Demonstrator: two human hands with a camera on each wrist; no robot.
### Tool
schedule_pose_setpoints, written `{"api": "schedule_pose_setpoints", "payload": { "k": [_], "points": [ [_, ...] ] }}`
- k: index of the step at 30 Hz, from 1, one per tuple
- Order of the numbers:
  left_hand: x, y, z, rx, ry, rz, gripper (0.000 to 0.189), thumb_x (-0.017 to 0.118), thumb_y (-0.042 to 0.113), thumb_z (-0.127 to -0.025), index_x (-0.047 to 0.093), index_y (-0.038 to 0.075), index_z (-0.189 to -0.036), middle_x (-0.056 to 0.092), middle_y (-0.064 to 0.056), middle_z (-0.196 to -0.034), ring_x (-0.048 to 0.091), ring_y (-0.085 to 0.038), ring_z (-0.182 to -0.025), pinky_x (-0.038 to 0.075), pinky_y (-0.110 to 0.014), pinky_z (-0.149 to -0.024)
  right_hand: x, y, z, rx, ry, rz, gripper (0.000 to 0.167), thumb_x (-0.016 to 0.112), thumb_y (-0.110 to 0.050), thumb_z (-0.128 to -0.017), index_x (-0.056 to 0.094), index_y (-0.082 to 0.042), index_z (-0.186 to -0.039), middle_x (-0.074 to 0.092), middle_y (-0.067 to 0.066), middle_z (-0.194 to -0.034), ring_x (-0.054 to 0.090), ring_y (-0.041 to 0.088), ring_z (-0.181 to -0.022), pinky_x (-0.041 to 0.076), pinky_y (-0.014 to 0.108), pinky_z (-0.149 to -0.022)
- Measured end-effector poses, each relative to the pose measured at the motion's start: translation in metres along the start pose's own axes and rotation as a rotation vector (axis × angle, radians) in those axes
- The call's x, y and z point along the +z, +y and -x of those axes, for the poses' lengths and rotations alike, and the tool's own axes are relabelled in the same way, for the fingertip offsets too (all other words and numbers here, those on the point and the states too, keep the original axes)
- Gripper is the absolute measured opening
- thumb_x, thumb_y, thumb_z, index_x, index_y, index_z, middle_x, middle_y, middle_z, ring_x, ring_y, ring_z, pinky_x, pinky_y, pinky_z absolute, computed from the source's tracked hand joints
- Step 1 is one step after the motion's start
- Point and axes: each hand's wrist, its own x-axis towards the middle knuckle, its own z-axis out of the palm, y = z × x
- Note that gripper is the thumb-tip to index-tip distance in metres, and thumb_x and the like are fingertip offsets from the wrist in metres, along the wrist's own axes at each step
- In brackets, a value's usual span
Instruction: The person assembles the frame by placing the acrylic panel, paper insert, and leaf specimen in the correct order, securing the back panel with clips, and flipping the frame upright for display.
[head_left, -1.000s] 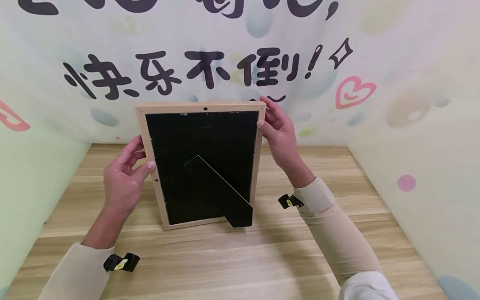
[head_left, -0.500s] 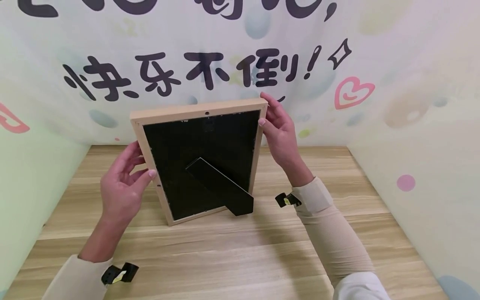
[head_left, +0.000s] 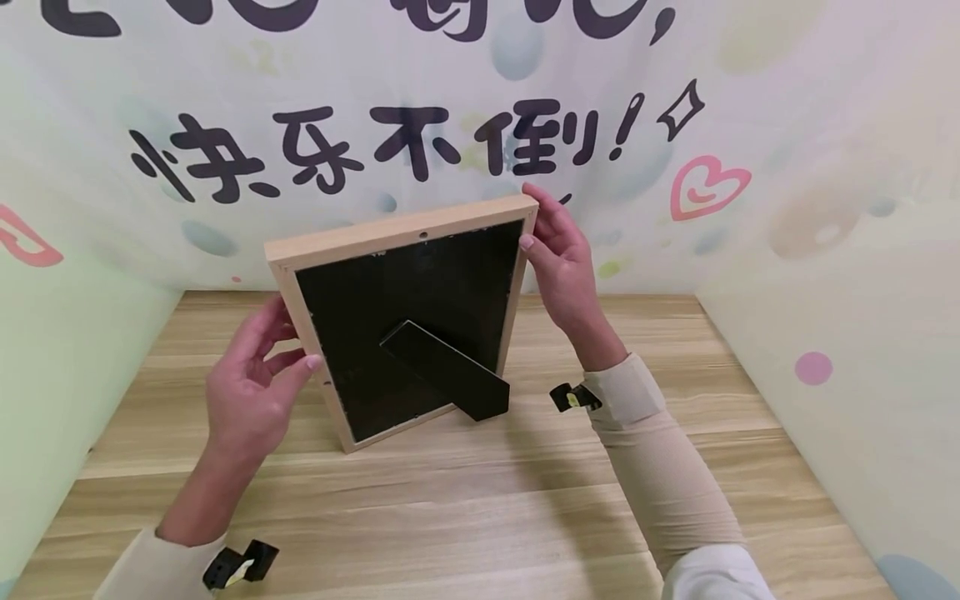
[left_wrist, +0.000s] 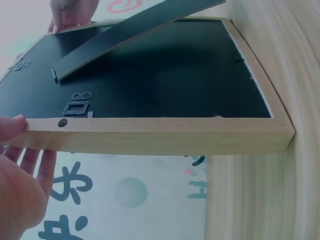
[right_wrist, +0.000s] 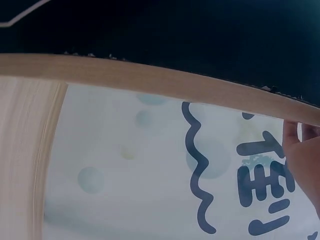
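A picture frame (head_left: 405, 229) with a pale wood border and black backing stands with its back toward me, tilted. Its lower left corner meets the table in the left wrist view. A black easel leg (head_left: 450, 371) sticks out from the backing; whether its foot touches the table I cannot tell. My left hand (head_left: 251, 392) holds the left side of the border, thumb on the back face and fingers behind. Near the upper right corner, my right hand (head_left: 566, 267) pinches the border between thumb and fingers. The frame's front is hidden.
The wood-grain table (head_left: 465, 517) runs back to a white wall sheet (head_left: 465, 75) with large dark characters. Pale side panels (head_left: 832, 275) bound the table left and right. Each wrist wears a cuff with a small black camera mount (head_left: 240, 562).
The frame's upper left corner has dropped and come toward me, so more of its top edge shows. My left hand has lowered slightly with it; both hands keep their hold.
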Motion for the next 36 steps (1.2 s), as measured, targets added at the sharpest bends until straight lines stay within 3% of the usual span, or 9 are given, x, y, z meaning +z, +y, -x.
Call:
{"api": "schedule_pose_setpoints", "payload": {
  "k": [5,9,17,24,36],
  "points": [
    [0.004,0.002,0.005,0.064,-0.021,-0.052,0.069,0.062,-0.026,-0.074,0.05,-0.003,-0.138,0.06,-0.005,-0.119,0.059,-0.017,-0.1,0.052,-0.015,-0.082,0.0,0.0,-0.003,0.007,-0.01,0.026,0.051,0.044,0.009,-0.092,0.04,0.002,-0.143,0.056,0.017,-0.133,0.052,0.024,-0.118,0.044,0.03,-0.095],
    [0.006,0.007,0.009,0.06,-0.025,-0.093,0.069,0.064,-0.026,-0.073,0.05,-0.003,-0.137,0.061,-0.003,-0.114,0.059,-0.016,-0.099,0.052,-0.016,-0.082,0.0,0.002,-0.007,0.014,-0.021,0.04,0.05,0.043,0.009,-0.093,0.04,0.004,-0.143,0.053,0.021,-0.136,0.052,0.025,-0.119,0.043,0.031,-0.097],
    [0.014,0.013,0.019,0.086,-0.048,-0.121,0.068,0.069,-0.026,-0.068,0.049,-0.01,-0.13,0.058,-0.003,-0.109,0.058,-0.015,-0.095,0.051,-0.015,-0.081,0.0,0.004,-0.016,0.042,-0.031,0.073,0.047,0.044,0.007,-0.096,0.042,0.002,-0.143,0.054,0.018,-0.138,0.052,0.024,-0.122,0.044,0.032,-0.097],
    [0.023,0.021,0.024,0.069,-0.09,-0.184,0.068,0.071,-0.024,-0.067,0.046,-0.01,-0.128,0.054,0.003,-0.109,0.057,-0.011,-0.095,0.051,-0.015,-0.082,0.0,0.008,-0.021,0.075,-0.018,0.093,0.045,0.045,0.005,-0.098,0.043,0.001,-0.143,0.054,0.014,-0.14,0.052,0.023,-0.124,0.047,0.032,-0.096],
    [0.033,0.025,0.027,0.103,-0.116,-0.174,0.066,0.073,-0.025,-0.064,0.047,-0.011,-0.123,0.054,-0.001,-0.104,0.057,-0.008,-0.091,0.052,-0.017,-0.08,0.002,0.012,-0.028,0.125,0.022,0.082,0.046,0.05,0.002,-0.098,0.044,0.0,-0.143,0.051,0.016,-0.142,0.052,0.023,-0.127,0.049,0.033,-0.096]
  ]
}}
